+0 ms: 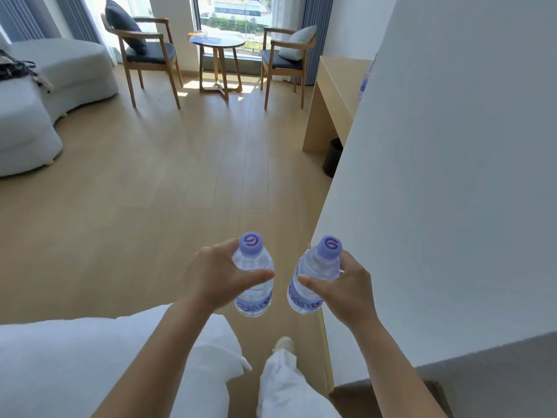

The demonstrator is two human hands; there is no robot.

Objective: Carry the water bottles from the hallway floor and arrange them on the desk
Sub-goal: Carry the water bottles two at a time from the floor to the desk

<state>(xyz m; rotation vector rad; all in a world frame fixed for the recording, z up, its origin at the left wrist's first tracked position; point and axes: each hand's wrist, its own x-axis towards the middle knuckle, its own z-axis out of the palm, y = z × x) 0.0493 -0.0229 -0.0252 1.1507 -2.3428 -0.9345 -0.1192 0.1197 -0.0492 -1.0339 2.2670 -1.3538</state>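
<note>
I carry two clear water bottles with purple caps, upright, at waist height over the wooden floor. My left hand [211, 276] grips the left bottle [254, 285] around its shoulder. My right hand [343, 285] grips the right bottle [310, 282] the same way. The light wooden desk [334, 95] stands ahead on the right, partly hidden by a white wall corner. Another bottle [365, 79] of the same kind shows at the wall's edge, on the desk.
The white wall [452, 176] runs close along my right side. A black bin [333, 156] sits under the desk. Two wooden chairs [144, 52] and a round table [218, 55] stand by the window. A grey sofa [45, 86] fills the left. Wooden floor stretches ahead.
</note>
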